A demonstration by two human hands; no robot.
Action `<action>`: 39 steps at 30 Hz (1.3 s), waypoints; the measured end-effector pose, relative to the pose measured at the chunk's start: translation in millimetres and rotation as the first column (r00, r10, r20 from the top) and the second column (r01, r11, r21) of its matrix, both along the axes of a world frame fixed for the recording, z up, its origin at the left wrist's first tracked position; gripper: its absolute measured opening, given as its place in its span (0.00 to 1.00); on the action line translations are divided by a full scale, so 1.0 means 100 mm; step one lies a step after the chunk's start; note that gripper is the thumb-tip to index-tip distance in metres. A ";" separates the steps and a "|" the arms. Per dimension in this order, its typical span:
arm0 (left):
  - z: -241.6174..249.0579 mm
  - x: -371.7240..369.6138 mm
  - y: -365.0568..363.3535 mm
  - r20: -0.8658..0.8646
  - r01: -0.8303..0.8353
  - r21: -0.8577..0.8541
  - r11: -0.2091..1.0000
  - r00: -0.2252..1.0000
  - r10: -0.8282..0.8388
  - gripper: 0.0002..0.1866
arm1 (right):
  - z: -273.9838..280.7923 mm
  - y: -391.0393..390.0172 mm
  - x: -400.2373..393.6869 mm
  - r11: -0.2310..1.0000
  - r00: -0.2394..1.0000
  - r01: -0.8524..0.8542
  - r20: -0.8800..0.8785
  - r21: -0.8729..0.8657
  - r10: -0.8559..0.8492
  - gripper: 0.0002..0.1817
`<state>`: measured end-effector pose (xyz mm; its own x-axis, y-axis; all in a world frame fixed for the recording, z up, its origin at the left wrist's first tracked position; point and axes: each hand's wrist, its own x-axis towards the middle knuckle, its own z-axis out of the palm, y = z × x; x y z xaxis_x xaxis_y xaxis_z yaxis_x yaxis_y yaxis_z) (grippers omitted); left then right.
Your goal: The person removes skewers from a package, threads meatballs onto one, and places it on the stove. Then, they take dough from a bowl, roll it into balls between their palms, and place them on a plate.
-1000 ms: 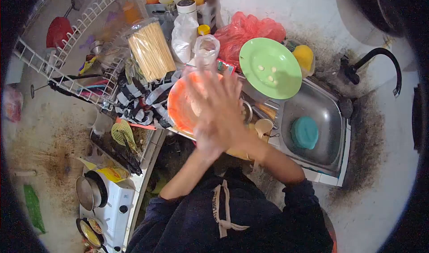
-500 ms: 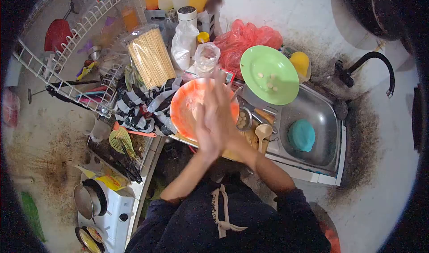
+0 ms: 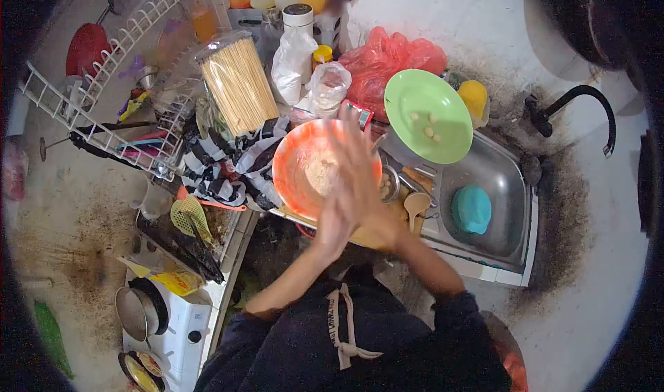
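Observation:
My left hand (image 3: 330, 227) and my right hand (image 3: 366, 191) are pressed palm to palm, with straight fingers pointing away from me; motion blurs them. Whatever lies between the palms is hidden. Both hands are above the near right side of an orange-and-white bowl (image 3: 289, 163), which holds a pale, floury mass (image 3: 319, 174). To the right, a green plate (image 3: 415, 96) carries several small pale balls (image 3: 430, 126). Below the plate's near edge sits a small metal bowl (image 3: 391, 186) with more pale balls, partly covered by my right hand.
A ladle (image 3: 417, 202) lies by the sink (image 3: 508, 233), which contains a turquoise item (image 3: 472, 208). Skewers (image 3: 241, 87) in plastic, a bag of white powder (image 3: 289, 67) and a red plastic bag (image 3: 366, 60) stand behind. A stove (image 3: 187, 350) is at lower left.
My hands stay pressed together and have shifted slightly, with the right fingers tilted further left. More of the bowl's floury contents shows. The whole view has moved a little.

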<state>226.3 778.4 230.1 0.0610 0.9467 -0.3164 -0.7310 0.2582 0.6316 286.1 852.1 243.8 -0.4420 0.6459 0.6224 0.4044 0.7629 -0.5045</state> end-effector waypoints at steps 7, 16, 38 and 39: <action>0.01 -0.41 -0.12 -0.297 0.083 0.345 0.935 0.955 0.025 0.32 | -0.07 0.77 0.24 0.996 0.754 -0.090 0.651 -0.020 0.082 0.16; -0.11 -0.90 0.10 -0.523 -0.082 0.457 0.886 0.781 0.341 0.21 | -0.21 0.59 -0.06 0.992 0.529 -0.092 0.848 0.091 -0.029 0.08; 0.00 -0.71 0.29 -0.826 0.171 0.419 0.891 0.479 0.297 0.22 | 0.16 0.54 0.38 0.574 0.926 -0.277 -0.053 -0.771 0.374 0.16; 0.01 -0.70 0.29 -0.821 0.126 0.375 0.918 0.506 0.266 0.19 | 0.15 0.52 0.42 0.576 0.927 -0.275 -0.053 -0.769 0.371 0.16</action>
